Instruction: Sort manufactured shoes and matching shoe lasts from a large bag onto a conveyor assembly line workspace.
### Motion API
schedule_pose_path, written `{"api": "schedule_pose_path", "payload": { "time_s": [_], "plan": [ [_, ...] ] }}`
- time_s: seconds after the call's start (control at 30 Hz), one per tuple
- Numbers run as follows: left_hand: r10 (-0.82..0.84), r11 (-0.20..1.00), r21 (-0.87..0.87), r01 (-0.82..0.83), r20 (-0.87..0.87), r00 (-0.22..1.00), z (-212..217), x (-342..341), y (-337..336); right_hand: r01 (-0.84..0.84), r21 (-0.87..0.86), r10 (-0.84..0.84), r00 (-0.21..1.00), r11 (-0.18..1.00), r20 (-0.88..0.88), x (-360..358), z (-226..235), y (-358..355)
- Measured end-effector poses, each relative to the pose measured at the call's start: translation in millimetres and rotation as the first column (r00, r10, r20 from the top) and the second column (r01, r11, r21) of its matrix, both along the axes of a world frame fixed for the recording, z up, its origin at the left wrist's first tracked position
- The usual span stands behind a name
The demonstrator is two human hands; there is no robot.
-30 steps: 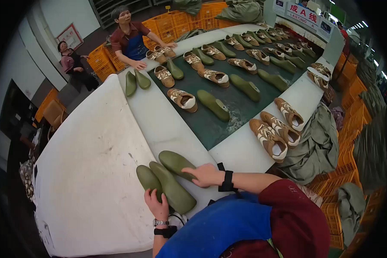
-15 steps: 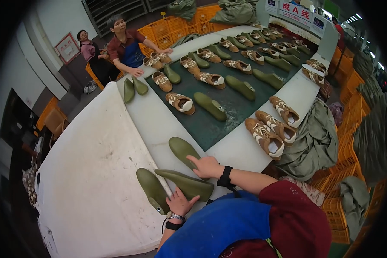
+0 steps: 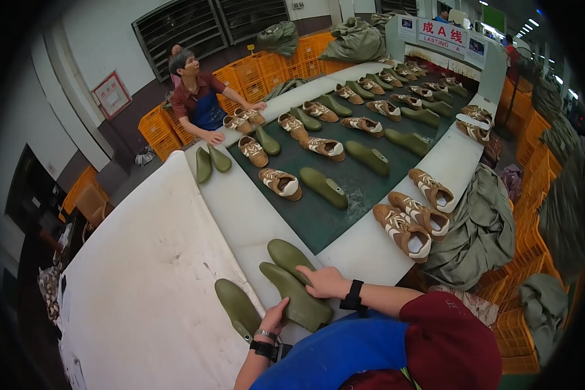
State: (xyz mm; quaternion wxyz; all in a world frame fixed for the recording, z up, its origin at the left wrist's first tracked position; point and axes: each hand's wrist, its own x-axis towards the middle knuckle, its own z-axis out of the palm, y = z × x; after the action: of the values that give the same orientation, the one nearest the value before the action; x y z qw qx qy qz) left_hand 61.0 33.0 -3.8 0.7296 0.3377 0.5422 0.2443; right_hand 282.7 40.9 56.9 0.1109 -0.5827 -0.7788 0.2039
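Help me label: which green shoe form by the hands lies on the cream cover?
The leftmost form; the other two are right of the cream cover.

Ceiling lights (image 3: 533, 22) glare upper right, the fisheye corners black.

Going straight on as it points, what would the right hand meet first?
The right hand would likely meet the green shoe last at its fingertips, the farthest of the nearby three; contact depth is unclear.
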Motion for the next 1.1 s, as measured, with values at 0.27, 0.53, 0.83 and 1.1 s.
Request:
{"api": "schedule_pose_path", "payload": {
  "time_s": [0.27,0.53,0.83,1.1],
  "plan": [
    [-0.121,0.983,-0.122,0.135,0.121,0.985,46.7,4.6,-17.4,0.021,-0.002,-0.021,0.999,1.0,0.026,4.3,1.9,2.2],
    [-0.127,0.821,0.567,-0.066,0.293,0.948,128.7,31.9,-9.0,0.07,0.003,-0.07,0.997,0.998,-0.024,-0.4,0.4,1.1],
    [-0.12,0.361,0.546,0.756,-0.777,0.618,58.4,12.9,-26.8,0.08,-0.028,-0.082,0.996,0.996,-0.046,-1.2,3.7,-3.5],
    [-0.091,0.326,0.536,0.779,-0.802,0.591,45.5,11.1,6.4,-0.019,-0.14,0.014,0.999,0.99,-0.039,2.1,18.9,0.3]
  ]
}}
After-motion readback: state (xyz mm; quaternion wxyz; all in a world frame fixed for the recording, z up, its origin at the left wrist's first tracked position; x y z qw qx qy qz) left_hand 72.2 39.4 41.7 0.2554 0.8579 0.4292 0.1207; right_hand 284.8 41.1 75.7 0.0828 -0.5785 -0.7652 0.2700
